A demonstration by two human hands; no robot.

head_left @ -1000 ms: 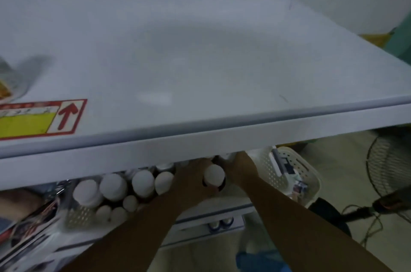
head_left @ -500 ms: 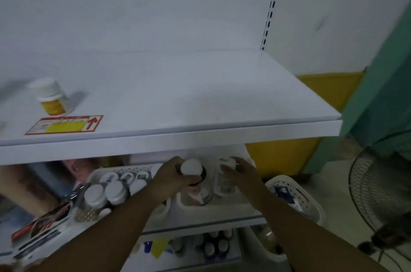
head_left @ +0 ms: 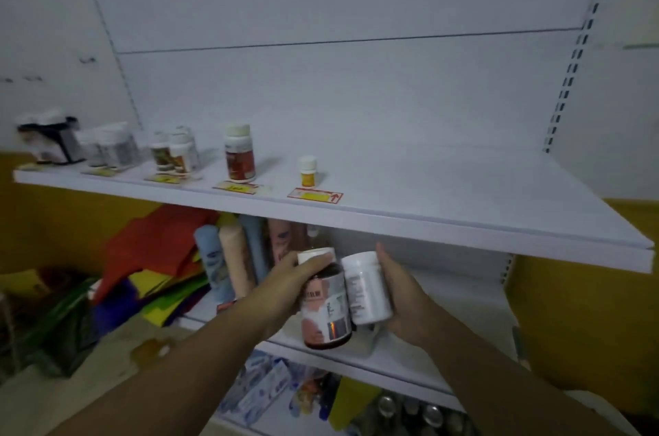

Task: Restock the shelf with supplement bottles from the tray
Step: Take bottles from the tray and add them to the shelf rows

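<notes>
Brown bottle (head_left: pixel 326 311) gripped by the left hand (head_left: pixel 285 289), white bottle (head_left: pixel 365 287) cupped in the right hand (head_left: pixel 399 296), sides seemingly touching. Shelf (head_left: pixel 463 207) edge sits just above the fingertips. Carrying step, I'd say; next, lift over the lip and stand both upright.

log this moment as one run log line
left hand: grips dark bottle | right hand: grips white bottle | place: both bottles below shelf edge, not yet set down | shelf row ends at small yellow bottle
</notes>
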